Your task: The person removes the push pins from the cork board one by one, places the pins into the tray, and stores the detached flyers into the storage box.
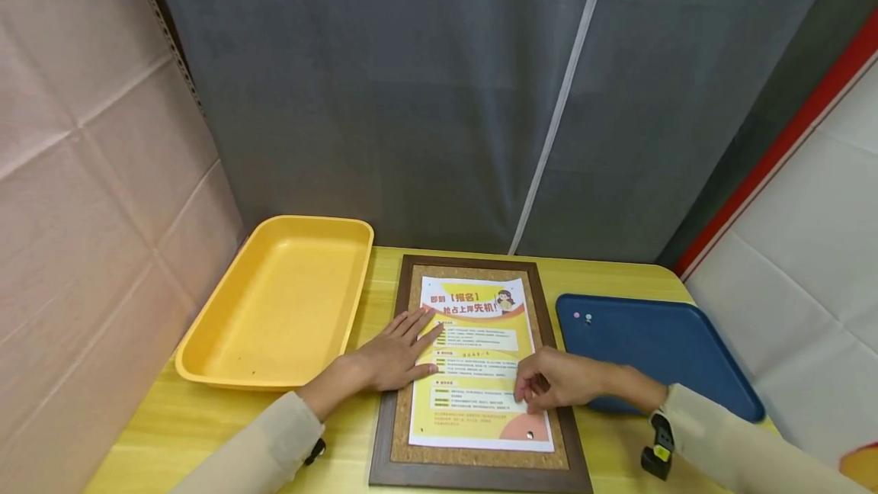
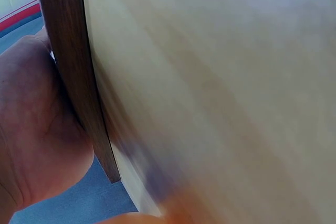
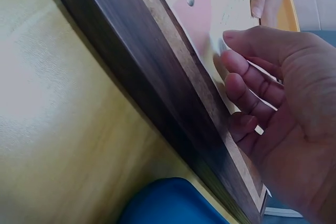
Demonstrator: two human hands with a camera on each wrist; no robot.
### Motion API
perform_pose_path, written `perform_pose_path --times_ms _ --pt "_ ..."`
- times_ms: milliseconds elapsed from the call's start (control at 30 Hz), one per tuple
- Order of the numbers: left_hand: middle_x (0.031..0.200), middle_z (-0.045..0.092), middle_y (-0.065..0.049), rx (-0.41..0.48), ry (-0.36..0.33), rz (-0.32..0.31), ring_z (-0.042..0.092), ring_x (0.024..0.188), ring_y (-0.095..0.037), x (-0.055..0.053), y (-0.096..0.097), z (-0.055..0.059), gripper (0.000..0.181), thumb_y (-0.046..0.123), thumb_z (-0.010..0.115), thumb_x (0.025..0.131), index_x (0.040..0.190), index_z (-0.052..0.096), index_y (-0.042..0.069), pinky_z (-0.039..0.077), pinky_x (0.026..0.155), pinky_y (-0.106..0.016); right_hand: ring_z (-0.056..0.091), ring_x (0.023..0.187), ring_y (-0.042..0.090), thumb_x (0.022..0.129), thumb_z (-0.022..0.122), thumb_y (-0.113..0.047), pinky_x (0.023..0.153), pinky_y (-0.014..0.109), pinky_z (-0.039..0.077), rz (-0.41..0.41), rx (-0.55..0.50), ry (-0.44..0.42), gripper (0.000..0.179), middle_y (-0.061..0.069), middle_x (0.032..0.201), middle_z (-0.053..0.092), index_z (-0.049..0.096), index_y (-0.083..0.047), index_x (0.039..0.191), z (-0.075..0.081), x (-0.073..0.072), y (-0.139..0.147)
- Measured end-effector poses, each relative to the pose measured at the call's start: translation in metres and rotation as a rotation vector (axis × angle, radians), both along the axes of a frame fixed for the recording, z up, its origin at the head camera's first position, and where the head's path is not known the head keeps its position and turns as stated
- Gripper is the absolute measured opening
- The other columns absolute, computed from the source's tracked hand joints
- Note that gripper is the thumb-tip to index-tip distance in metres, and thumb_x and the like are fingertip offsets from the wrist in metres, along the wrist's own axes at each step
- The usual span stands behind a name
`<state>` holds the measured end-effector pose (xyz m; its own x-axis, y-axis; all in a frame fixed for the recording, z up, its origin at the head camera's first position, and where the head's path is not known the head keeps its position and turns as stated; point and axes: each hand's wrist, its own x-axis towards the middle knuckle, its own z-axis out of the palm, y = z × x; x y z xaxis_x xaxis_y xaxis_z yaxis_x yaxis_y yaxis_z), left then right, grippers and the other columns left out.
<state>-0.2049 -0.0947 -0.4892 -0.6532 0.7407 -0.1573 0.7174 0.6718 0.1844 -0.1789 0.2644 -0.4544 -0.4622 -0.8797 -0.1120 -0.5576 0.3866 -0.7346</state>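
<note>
A printed yellow-and-white poster (image 1: 473, 419) lies on a cork board (image 1: 411, 456) with a dark brown frame (image 1: 480, 475). My left hand (image 1: 398, 353) rests on the poster's left side, fingers spread; the left wrist view shows mainly its palm (image 2: 42, 129) beside the frame. Over the poster's right edge is my right hand (image 1: 559, 380), fingers loosely bent. In the right wrist view a gap shows between its thumb (image 3: 257, 40) and fingertips, with nothing visible in it. A small shiny round pin (image 1: 530, 434) sits at the poster's lower right corner.
To the left stands a yellow tray (image 1: 363, 265) with a raised rim. At the right, a dark blue tray (image 1: 658, 349) holds small pink and pale pins (image 1: 588, 319) near its left corner. A grey curtain (image 1: 411, 97) hangs behind the wooden table (image 1: 158, 441).
</note>
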Motion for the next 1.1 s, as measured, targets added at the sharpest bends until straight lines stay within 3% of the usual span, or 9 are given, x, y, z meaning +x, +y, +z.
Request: perform_pose_path --times_ms 267,600,833,1100 --pt "0.178 -0.001 -0.018 -0.004 0.008 -0.001 0.0 0.165 -0.034 0.0 0.0 -0.001 0.076 0.057 0.031 0.113 0.172 0.014 0.012 0.008 0.132 -0.054 0.054 0.072 -0.008 0.092 0.084 -0.012 0.06 0.014 0.05 0.009 0.051 -0.017 0.01 -0.008 0.083 0.068 0.078 -0.015 0.098 0.002 0.009 -0.003" --pt "0.178 -0.002 -0.017 -0.003 -0.005 0.005 0.0 0.165 -0.034 0.0 0.0 -0.001 0.077 0.058 0.033 0.113 0.172 0.014 0.013 0.009 0.132 -0.054 0.054 0.072 -0.009 0.091 0.085 -0.012 0.06 0.013 0.05 0.027 0.01 -0.036 0.009 -0.002 0.083 0.071 0.079 -0.016 0.097 -0.007 0.015 -0.002" --pt "0.178 -0.003 -0.016 -0.023 0.016 0.014 -0.002 0.165 -0.032 -0.001 -0.001 -0.002 0.077 0.061 0.029 0.112 0.172 0.012 0.015 0.007 0.133 -0.053 0.056 0.073 -0.011 0.09 0.086 -0.012 0.06 0.014 0.053 0.039 0.013 -0.036 0.009 -0.008 0.08 0.069 0.079 -0.017 0.093 -0.01 0.016 -0.003" --pt "0.178 -0.003 -0.015 -0.018 0.02 0.013 -0.002 0.165 -0.031 0.0 0.0 -0.004 0.078 0.062 0.029 0.112 0.172 0.012 0.015 0.007 0.133 -0.053 0.056 0.072 -0.012 0.088 0.088 -0.015 0.06 0.014 0.053 0.044 0.03 0.043 0.009 -0.012 0.078 0.068 0.081 -0.02 0.089 -0.009 0.018 -0.005"
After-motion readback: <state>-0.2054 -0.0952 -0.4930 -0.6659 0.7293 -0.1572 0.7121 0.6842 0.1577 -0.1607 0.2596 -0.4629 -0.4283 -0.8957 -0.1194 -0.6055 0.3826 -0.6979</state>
